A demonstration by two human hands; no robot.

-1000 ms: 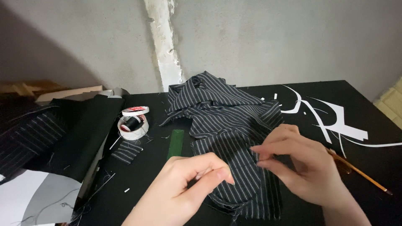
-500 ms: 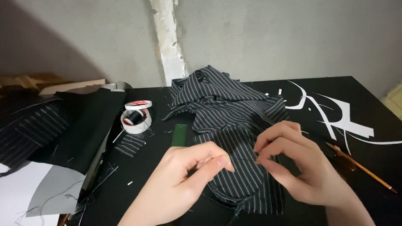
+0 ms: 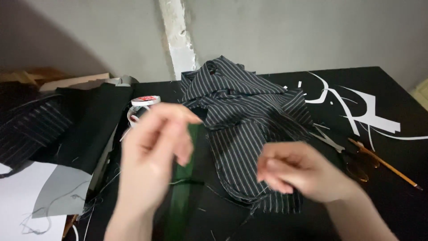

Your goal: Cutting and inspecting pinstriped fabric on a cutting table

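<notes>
Nearest, left hand (image 3: 154, 147) raised above the tabletop (image 3: 401, 89), blurred, fingers loosely curled with thumb meeting fingertips; whether anything is pinched, impossible to tell. Right hand (image 3: 301, 172) low at the near right, fingers bent together in a loose pinch, blurred too, hovering over the near edge of the striped cloth (image 3: 249, 120); contents unclear. Between and under the hands, a green ruler (image 3: 185, 178) flat on the dark surface, partly hidden by the left hand. Further right, scissors (image 3: 356, 160) and a pencil (image 3: 392, 169). Further back, rolls of tape (image 3: 142, 105) at left, white paper scraps (image 3: 361, 111) at right, and dark fabric (image 3: 76, 120) piled far left.
</notes>
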